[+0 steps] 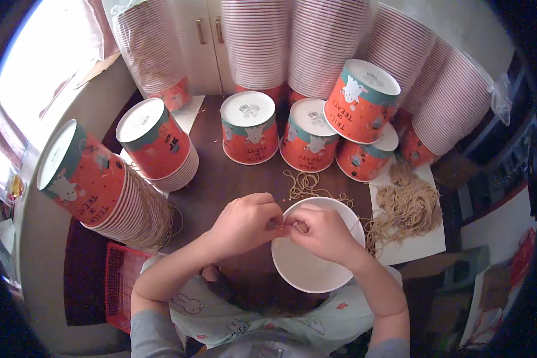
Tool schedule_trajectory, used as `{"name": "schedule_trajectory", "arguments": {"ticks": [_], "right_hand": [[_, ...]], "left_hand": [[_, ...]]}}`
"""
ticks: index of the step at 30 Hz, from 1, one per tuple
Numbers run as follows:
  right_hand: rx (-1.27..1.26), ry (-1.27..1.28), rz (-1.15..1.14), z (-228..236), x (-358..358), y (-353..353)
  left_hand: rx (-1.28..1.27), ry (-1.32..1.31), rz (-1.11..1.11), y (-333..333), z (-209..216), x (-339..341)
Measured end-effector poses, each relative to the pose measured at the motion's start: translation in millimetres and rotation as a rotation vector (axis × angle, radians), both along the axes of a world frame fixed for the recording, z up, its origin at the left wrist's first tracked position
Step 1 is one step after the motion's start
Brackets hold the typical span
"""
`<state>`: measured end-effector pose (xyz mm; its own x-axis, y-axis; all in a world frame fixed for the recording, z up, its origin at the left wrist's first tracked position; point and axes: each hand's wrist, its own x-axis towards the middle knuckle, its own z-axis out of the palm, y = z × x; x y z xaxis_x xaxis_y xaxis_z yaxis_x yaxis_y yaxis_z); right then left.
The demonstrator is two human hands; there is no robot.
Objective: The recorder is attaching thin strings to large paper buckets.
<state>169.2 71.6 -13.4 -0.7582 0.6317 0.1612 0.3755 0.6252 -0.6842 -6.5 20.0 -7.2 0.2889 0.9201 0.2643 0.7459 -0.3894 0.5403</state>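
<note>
A white-lined paper bucket (316, 271) stands with its mouth up, close in front of me. Over its left rim, my left hand (247, 221) and my right hand (319, 230) meet with fingertips pinched together. Whatever is between the fingertips is too small and too covered to make out. A thin strand shows at the bucket's right inner wall. Loose tan twine (304, 184) trails on the table just behind the bucket. A larger heap of twine (409, 206) lies on a white sheet (409, 250) to the right.
Upside-down orange buckets with teal bands (250, 131) line the table's back, one bucket (364, 101) resting on others. Nested stacks (116, 197) (161, 146) lean at the left, twine hanging along the nearer. Tall wrapped stacks (256, 48) rise behind. A red basket (122, 280) sits low left.
</note>
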Motion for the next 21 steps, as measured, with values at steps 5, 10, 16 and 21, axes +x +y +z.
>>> {"name": "schedule_trajectory", "arguments": {"ticks": [5, 10, 16, 21], "right_hand": [[0.137, -0.021, -0.02, -15, 1, -1], [0.122, -0.074, -0.035, -17, -1, -2], [0.153, -0.08, -0.038, -18, -3, -2], [0.167, -0.074, -0.043, -18, -3, -3]], "left_hand": [[-0.292, -0.232, 0.094, 10, -7, -13], [-0.364, -0.149, -0.022, 9, -19, -15], [-0.418, -0.151, -0.052, 9, -18, -15], [-0.413, -0.146, -0.061, 7, -18, -15]]}}
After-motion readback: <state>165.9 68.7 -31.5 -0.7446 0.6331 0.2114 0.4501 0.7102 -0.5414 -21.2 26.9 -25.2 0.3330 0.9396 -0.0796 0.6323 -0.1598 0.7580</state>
